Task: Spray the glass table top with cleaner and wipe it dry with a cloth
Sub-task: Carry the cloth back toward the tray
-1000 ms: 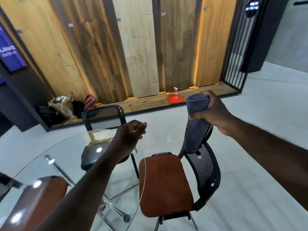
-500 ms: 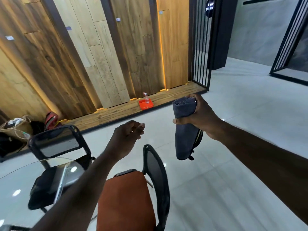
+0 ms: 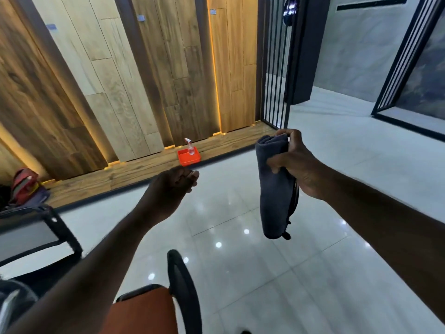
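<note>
Cloth (image 3: pixel 274 194), dark grey and folded into a long roll, hangs from the right hand (image 3: pixel 297 162), whose fingers and thumb clamp round its upper end. Held this way, the folds stay together and the lower end swings free of the floor (image 3: pixel 240 249). That grip probably keeps it ready for wiping once the glass is wet.

Level with it, the left hand (image 3: pixel 171 186) is raised with fingers loosely curled and thumb by the forefinger, holding nothing that shows. It seems kept free for the cleaner. The spray bottle (image 3: pixel 191 147) stands upright well beyond that hand's knuckles, inside an orange tray (image 3: pixel 189 159) on a wooden ledge (image 3: pixel 134 172) at the foot of the panelled wall.

Between both hands and the ledge lies bare, glossy tile, so the way forward looks open. Below the left forearm, a chair (image 3: pixel 185 297) with a black back and orange seat sits close. Black bars (image 3: pixel 274 68) rise beyond the right hand. No glass table top is plainly in view.
</note>
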Action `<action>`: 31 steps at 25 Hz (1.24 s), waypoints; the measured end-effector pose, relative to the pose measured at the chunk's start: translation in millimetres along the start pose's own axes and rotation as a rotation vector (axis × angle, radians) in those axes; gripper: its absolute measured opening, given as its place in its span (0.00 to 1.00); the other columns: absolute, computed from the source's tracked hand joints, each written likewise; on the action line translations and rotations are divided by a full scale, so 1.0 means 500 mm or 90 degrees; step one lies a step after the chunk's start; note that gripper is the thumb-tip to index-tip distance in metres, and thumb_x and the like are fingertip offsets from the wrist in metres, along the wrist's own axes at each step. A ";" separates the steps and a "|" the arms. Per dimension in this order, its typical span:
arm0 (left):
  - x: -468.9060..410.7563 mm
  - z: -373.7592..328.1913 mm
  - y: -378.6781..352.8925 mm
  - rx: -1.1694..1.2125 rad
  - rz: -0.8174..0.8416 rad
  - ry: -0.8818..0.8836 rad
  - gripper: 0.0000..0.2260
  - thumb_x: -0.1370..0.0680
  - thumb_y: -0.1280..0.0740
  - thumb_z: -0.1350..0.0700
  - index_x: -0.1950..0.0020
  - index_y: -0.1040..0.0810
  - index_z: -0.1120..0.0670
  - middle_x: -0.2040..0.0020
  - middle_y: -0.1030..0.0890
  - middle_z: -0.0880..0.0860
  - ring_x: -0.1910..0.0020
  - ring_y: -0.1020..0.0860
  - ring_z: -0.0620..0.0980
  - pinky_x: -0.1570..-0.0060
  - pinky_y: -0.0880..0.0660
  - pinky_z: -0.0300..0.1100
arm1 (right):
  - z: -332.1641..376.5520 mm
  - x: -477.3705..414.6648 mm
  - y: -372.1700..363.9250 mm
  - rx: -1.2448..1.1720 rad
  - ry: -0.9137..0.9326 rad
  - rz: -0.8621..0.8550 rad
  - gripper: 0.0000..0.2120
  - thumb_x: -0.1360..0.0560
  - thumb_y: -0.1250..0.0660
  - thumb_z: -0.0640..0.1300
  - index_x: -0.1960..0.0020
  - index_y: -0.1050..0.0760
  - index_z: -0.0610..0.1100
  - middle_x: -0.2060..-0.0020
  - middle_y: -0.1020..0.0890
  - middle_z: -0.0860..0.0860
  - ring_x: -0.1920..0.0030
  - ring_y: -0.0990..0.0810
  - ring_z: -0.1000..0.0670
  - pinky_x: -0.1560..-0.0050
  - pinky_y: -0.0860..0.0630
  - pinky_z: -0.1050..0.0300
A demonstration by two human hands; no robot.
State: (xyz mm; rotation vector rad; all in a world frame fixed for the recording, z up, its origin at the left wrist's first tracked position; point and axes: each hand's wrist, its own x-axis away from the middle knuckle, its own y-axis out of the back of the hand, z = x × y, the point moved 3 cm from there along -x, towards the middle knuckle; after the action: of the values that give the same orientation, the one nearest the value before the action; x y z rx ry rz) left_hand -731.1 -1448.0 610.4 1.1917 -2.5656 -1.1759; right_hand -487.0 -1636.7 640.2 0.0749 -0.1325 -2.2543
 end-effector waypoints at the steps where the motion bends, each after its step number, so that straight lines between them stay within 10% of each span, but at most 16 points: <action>1: -0.055 0.020 -0.014 0.004 0.000 -0.003 0.11 0.18 0.36 0.41 0.50 0.19 0.45 0.55 0.15 0.44 0.56 0.17 0.40 0.51 0.17 0.52 | 0.000 -0.053 0.005 0.006 0.005 0.004 0.39 0.45 0.33 0.35 0.35 0.34 0.51 0.47 0.22 0.47 0.48 0.22 0.50 0.59 0.23 0.58; 11: -0.586 0.065 -0.065 -0.041 0.002 -0.031 0.11 0.17 0.34 0.46 0.40 0.19 0.50 0.48 0.19 0.43 0.53 0.25 0.28 0.61 0.32 0.24 | 0.028 -0.567 0.075 0.011 0.012 -0.028 0.31 0.36 0.34 0.30 0.38 0.34 0.53 0.46 0.25 0.44 0.46 0.25 0.46 0.56 0.27 0.55; 19: -0.991 0.197 -0.147 -0.169 -0.015 0.024 0.21 0.19 0.33 0.40 0.31 0.23 0.50 0.32 0.22 0.50 0.38 0.23 0.46 0.48 0.27 0.40 | -0.104 -1.066 0.102 0.006 0.015 -0.009 0.46 0.44 0.14 0.37 0.31 0.29 0.49 0.40 0.16 0.47 0.38 0.16 0.45 0.37 0.16 0.42; 31: -1.377 0.521 -0.073 -0.205 -0.096 0.190 0.24 0.19 0.32 0.43 0.28 0.26 0.54 0.28 0.26 0.54 0.32 0.26 0.54 0.41 0.24 0.47 | -0.126 -1.703 -0.200 0.161 0.018 0.153 0.32 0.47 0.10 0.43 0.45 0.15 0.49 0.53 0.11 0.55 0.49 0.12 0.49 0.46 0.14 0.47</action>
State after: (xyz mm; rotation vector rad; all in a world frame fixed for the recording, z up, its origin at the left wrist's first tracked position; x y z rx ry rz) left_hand -324.7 -834.9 563.3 1.3764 -2.0130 -1.2671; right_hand -18.0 -919.5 572.9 0.2150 -0.3909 -1.9862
